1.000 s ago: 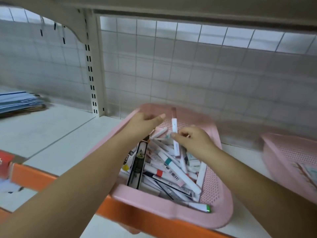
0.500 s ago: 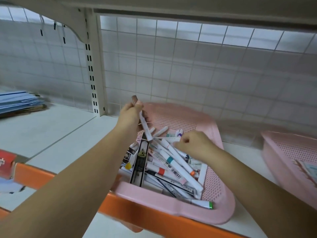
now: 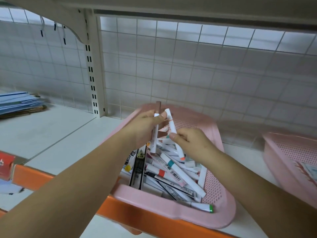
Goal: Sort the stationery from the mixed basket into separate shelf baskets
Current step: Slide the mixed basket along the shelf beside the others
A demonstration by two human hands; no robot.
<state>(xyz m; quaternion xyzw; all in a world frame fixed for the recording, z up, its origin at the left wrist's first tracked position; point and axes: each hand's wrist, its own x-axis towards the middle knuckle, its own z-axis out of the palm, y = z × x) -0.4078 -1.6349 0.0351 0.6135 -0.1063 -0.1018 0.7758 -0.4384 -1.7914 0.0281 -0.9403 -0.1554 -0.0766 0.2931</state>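
Left hand (image 3: 145,127): my fingers are curled around a white marker with brown cap (image 3: 155,134), which stands almost upright, with the cap above my fingers.
Right hand (image 3: 192,141): my fingertips pinch the middle of a white marker with orange tip (image 3: 172,125). It is tilted, and its upper end is just beside my left thumb.
Pink perforated plastic basket (image 3: 154,198): it sits under both hands at the shelf's orange edge and is full of mixed pens.
Second pink basket (image 3: 281,152): it is on the shelf, to the right.
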